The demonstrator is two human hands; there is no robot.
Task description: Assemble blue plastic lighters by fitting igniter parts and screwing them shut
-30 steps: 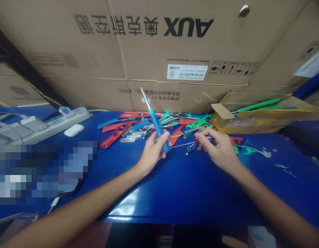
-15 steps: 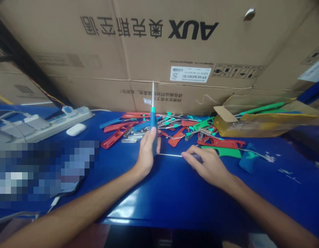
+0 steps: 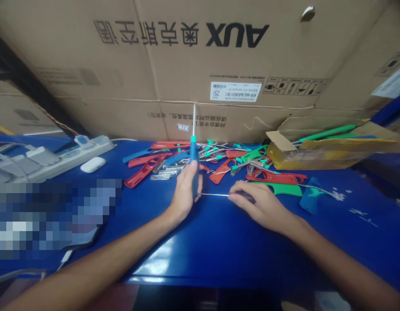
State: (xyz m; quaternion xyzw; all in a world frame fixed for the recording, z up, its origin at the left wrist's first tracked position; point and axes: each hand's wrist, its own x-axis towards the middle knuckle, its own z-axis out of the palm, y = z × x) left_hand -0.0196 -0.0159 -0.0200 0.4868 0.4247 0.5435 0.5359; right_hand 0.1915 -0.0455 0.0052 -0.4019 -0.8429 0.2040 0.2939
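My left hand [image 3: 185, 188] is closed around a blue gas lighter [image 3: 194, 151] with a long metal nozzle, held upright above the table. My right hand [image 3: 260, 202] grips the dark handle of a screwdriver [image 3: 216, 195]. Its thin metal shaft points left, and the tip meets the lighter's lower side by my left fingers; the exact contact point is too small to make out. Behind my hands lies a pile of lighter parts, among them a red handle shell [image 3: 277, 176], a green handle shell [image 3: 284, 188] and several clear and metal pieces.
An open carton [image 3: 316, 157] with green and blue pieces stands at the right. A power strip [image 3: 64, 157] with chargers and a white earbud case [image 3: 93, 164] lie at the left. A large cardboard box [image 3: 122, 86] rises behind the blue table [image 3: 226, 250].
The view has shifted slightly. Both hands keep nearly the same pose, with the screwdriver still against the lighter; the dark screwdriver handle shows a little more under my right fingers.
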